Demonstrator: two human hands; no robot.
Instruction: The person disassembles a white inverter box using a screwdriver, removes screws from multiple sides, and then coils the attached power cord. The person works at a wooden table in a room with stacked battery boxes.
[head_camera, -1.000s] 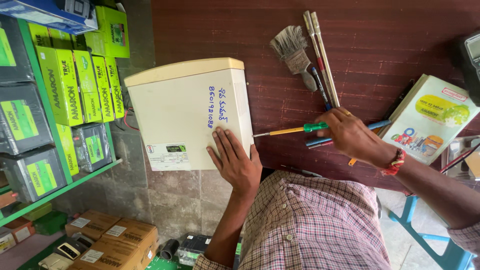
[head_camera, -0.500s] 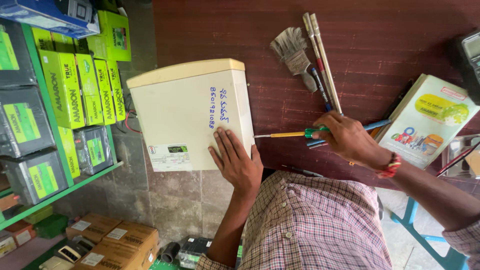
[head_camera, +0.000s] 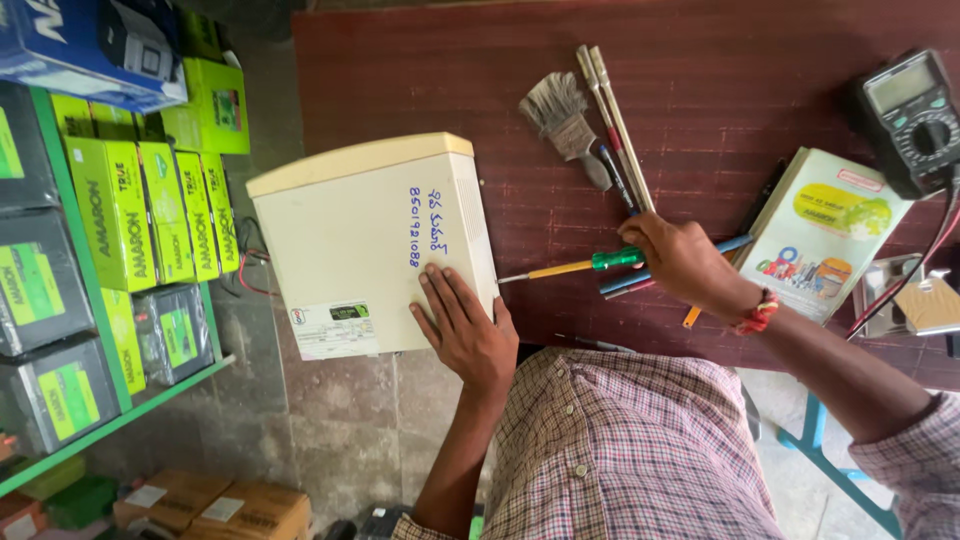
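A cream rectangular box (head_camera: 370, 240) with blue handwriting and a label lies partly on the dark red table (head_camera: 740, 60), overhanging its left edge. My left hand (head_camera: 465, 330) lies flat on the box's near right corner, fingers apart. My right hand (head_camera: 680, 260), with a red thread at the wrist, grips a screwdriver (head_camera: 585, 265) with a green and yellow handle. Its metal tip points at the right side of the box, close to it or touching.
A paint brush (head_camera: 562, 120), two thin rods (head_camera: 615, 120), pens (head_camera: 735, 243), a colourful booklet (head_camera: 825, 230) and a multimeter (head_camera: 910, 120) with leads lie on the table. Green battery cartons (head_camera: 130, 220) fill a shelf on the left. Cardboard boxes (head_camera: 230, 505) sit on the floor.
My right hand has shifted the screwdriver slightly, bringing its tip a little closer to the box's side. My left hand stays on the box.
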